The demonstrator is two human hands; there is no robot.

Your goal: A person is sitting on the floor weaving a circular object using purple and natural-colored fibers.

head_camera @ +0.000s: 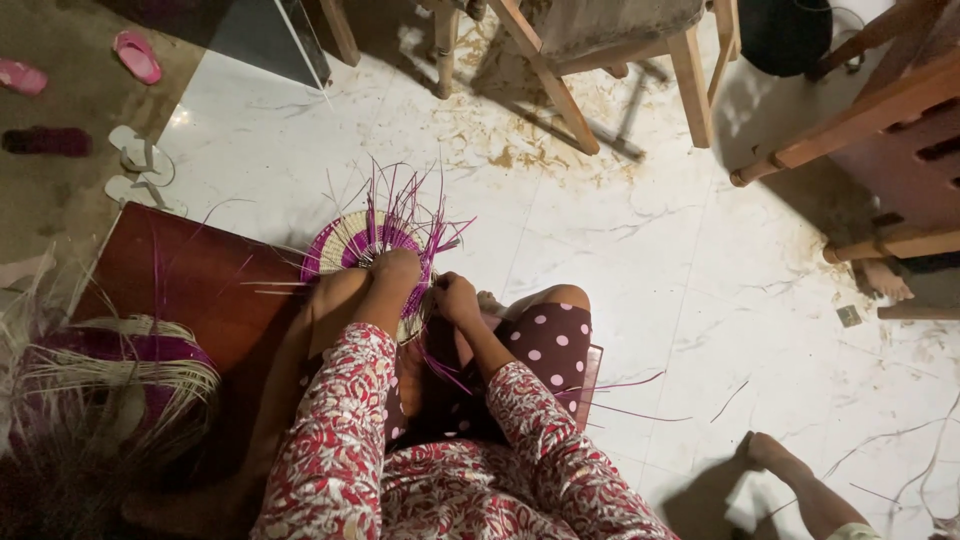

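A round woven piece in purple and pale straw stands on edge in front of my knees, with loose purple strands fanning up from its rim. My left hand is closed over its lower rim, holding it. Beside it to the right, my right hand pinches purple strands at the edge of the piece. Both arms wear red and white patterned sleeves. My knee in dotted maroon cloth lies just right of the hands.
A dark red board lies on the floor at left, with a bundle of pale and purple straw at the lower left. Wooden chair legs and furniture stand at the top and right. Another person's foot shows at lower right. Sandals lie at upper left.
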